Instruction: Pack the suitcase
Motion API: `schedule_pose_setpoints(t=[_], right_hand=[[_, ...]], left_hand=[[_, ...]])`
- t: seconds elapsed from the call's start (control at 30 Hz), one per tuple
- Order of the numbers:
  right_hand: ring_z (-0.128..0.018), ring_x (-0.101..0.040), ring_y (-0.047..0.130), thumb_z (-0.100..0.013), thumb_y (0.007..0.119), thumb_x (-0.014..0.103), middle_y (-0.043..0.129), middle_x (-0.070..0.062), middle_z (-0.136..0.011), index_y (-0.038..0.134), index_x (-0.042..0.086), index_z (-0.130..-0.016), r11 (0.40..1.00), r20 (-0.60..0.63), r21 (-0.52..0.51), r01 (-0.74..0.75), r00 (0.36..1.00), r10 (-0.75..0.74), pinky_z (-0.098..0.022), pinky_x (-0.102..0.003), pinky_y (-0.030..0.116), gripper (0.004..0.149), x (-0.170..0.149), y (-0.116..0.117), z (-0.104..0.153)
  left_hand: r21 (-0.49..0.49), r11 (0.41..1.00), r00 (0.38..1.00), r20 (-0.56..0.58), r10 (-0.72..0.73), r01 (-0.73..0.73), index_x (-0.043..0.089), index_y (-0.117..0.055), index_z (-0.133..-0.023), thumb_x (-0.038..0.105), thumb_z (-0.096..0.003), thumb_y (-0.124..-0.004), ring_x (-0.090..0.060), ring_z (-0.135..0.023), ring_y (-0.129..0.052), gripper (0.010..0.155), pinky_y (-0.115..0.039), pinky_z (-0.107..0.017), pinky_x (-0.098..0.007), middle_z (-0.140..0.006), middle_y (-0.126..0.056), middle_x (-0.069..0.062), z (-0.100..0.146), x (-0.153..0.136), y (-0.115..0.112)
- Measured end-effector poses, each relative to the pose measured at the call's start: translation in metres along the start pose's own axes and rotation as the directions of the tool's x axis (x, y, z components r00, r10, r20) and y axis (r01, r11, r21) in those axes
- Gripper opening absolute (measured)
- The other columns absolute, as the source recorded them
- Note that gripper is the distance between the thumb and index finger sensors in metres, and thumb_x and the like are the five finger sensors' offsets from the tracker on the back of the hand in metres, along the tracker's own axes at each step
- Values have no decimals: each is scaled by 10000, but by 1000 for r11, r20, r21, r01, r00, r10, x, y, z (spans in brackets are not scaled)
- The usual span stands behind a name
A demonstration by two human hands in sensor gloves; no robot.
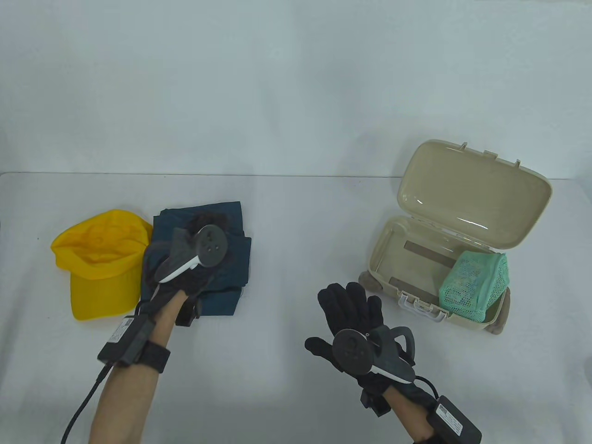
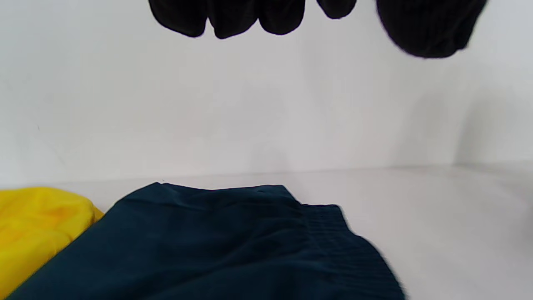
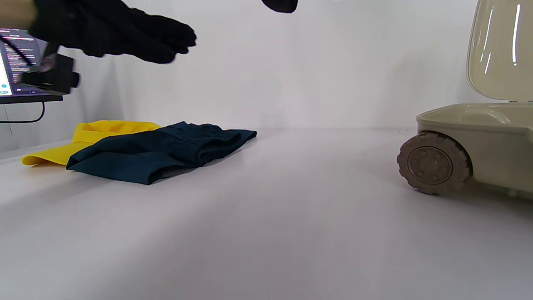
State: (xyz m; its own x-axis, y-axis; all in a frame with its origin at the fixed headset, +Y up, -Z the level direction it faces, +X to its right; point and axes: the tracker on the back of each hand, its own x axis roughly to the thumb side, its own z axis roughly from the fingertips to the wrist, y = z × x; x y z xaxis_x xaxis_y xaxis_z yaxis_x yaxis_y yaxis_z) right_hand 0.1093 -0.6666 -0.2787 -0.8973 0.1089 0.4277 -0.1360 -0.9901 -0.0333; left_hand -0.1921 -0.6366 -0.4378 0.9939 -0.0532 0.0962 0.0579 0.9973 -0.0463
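Your left hand (image 1: pixel 182 263) hovers open-fingered over the shorts (image 1: pixel 231 268) at frame left, right hand (image 1: pixel 356 319) open too; a one-sided grab may unfold them before the suitcase (image 1: pixel 388 277).

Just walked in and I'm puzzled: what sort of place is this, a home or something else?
Probably a lab or recording studio, not a home. A bare white table stands against a blank white wall, the left hand and right hand wear wired sensor gloves with trackers, and a monitor glows at one side.
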Motion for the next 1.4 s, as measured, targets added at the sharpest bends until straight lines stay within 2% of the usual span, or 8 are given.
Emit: schedule_pose_setpoints(t=[0.17, 0.43, 0.57, 0.77, 0.97, 1.1, 1.2, 1.4], right_hand=[[-1129, -486, 371, -449, 451, 737, 359, -112, -1237, 273, 171, -1150, 1000, -8, 4, 13, 1000, -13, -747, -692, 371, 919, -3, -1, -1], [-1128, -489, 384, -450, 455, 736, 371, -113, -1235, 283, 170, -1151, 999, -31, 21, 31, 999, -30, -748, -690, 377, 918, -10, 1, -4], [-1126, -492, 393, -453, 459, 732, 376, -115, -1234, 289, 168, -1151, 998, -37, 38, 40, 999, -38, -745, -693, 381, 913, -13, 1, -4], [-1124, -492, 403, -454, 462, 729, 382, -118, -1233, 295, 167, -1150, 998, -59, 41, 43, 997, -41, -741, -697, 390, 910, -17, 2, -5], [-1124, -485, 422, -459, 467, 721, 392, -120, -1229, 306, 166, -1149, 998, -63, 47, 44, 997, -41, -739, -697, 394, 900, -17, 3, -5], [-1121, -482, 444, -463, 473, 714, 406, -121, -1226, 322, 168, -1147, 999, -56, 39, 31, 998, -29, -738, -697, 399, 888, -16, 3, -5], [-1121, -478, 452, -466, 479, 709, 416, -120, -1223, 330, 173, -1146, 999, -58, 31, 33, 998, -31, -738, -695, 400, 878, -16, 2, -5], [-1120, -474, 464, -468, 481, 706, 426, -120, -1221, 342, 174, -1144, 999, -69, 33, 40, 997, -37, -739, -693, 403, 872, -18, 2, -5]], left_hand=[[-78, 988, 989, -50, -141, 137, 384, -272, -1122, 487, -477, -750, -322, -1169, -420, 810, -473, -835, -499, -1234, -361, -2, -51, 17, -22], [-247, 947, 973, -54, -224, 205, 382, -276, -1120, 442, -473, -785, -300, -1171, -452, 826, -479, -835, -499, -1224, -428, 44, -92, 29, -66], [-359, 900, 963, -12, -269, 247, 378, -270, -1126, 449, -468, -794, -298, -1176, -459, 844, -474, -834, -515, -1225, -454, 64, -100, 33, -82], [-311, 914, 962, 6, -271, 260, 357, -298, -1129, 452, -455, -794, -242, -1136, -621, 842, -526, -815, -553, -1137, -610, 94, -99, 33, -87], [-292, 927, 970, 11, -243, 236, 372, -610, -1007, 439, -464, -779, -153, -892, -876, 573, -619, -783, -538, -865, -803, 169, -92, 30, -89], [-250, 954, 984, -16, -178, 168, 405, -663, -963, 436, -485, -736, -131, -763, -961, 485, -691, -757, -489, -871, -801, 149, -85, 17, -76], [-198, 978, 996, -55, -75, 63, 412, -657, -965, 424, -492, -726, -52, -590, -996, 477, -768, -704, -428, -889, -807, 127, -79, -1, -49], [41, 999, 986, -168, -7, 14, 410, -680, -958, 425, -490, -726, 6, -348, -985, 470, -870, -547, -349, -796, -890, 120, -58, -53, 48]])
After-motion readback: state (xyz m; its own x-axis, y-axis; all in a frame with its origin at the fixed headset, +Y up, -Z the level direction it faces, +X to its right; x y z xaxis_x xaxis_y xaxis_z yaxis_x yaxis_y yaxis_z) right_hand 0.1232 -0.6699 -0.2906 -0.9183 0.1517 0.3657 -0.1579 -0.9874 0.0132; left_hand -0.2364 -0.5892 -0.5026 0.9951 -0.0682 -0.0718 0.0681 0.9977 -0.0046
